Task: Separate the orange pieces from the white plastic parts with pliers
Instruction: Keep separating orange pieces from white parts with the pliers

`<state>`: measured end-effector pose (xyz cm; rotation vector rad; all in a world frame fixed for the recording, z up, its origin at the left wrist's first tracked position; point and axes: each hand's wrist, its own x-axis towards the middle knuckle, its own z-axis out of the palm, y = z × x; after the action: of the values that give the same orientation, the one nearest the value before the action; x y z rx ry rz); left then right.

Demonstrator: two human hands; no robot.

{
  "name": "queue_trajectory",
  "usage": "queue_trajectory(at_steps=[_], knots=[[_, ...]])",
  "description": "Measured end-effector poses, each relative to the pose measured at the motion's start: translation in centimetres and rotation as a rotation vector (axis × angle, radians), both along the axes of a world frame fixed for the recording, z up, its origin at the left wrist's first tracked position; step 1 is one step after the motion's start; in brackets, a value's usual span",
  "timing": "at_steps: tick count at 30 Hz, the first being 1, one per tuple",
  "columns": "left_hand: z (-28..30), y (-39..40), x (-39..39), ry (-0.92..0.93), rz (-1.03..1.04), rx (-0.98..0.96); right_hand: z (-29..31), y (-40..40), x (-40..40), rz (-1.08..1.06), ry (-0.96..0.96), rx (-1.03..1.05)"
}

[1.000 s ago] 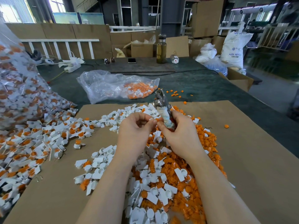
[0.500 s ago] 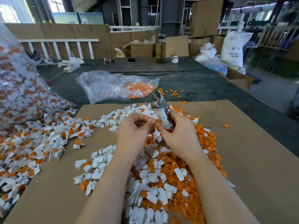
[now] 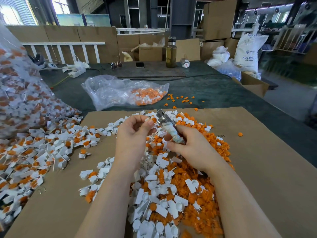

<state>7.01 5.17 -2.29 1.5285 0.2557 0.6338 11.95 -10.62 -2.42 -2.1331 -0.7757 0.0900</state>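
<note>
Pliers (image 3: 167, 125) sit in the right hand (image 3: 190, 146), whose grip is clenched round the handles; these are wrapped in mottled pale tape and mostly hidden under the fingers, so only the grey metal head shows, tilted up and away, its tip blurred. Just left of that head, the left hand (image 3: 133, 134) pinches a small white plastic part (image 3: 147, 119) between thumb and fingers; an orange piece (image 3: 154, 119) shows at its edge, touching or almost touching the pliers' head, and I cannot tell which. The rest of the part is covered by the fingers.

Below both hands lies a mixed heap of white parts (image 3: 159, 191) and loose orange pieces (image 3: 212, 148) on a cardboard sheet (image 3: 265, 169), the heap partly hidden by the forearms and cut off at the bottom edge. Left of the left hand, unseparated parts (image 3: 42, 152) spill from a large clear bag (image 3: 20, 93) cut by the frame. Beyond the hands, a smaller clear bag (image 3: 120, 91) lies on the dark green surface (image 3: 214, 93). Far right, a white sack (image 3: 247, 50) reads "ABS RESIN", partly blurred.
</note>
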Motion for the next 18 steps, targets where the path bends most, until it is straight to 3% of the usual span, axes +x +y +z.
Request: queue_trajectory(at_steps=[18], knots=[[-0.25,0.22,-0.02,-0.049,-0.067,-0.032,-0.24,0.49,-0.18,0.045,-0.014,-0.074]])
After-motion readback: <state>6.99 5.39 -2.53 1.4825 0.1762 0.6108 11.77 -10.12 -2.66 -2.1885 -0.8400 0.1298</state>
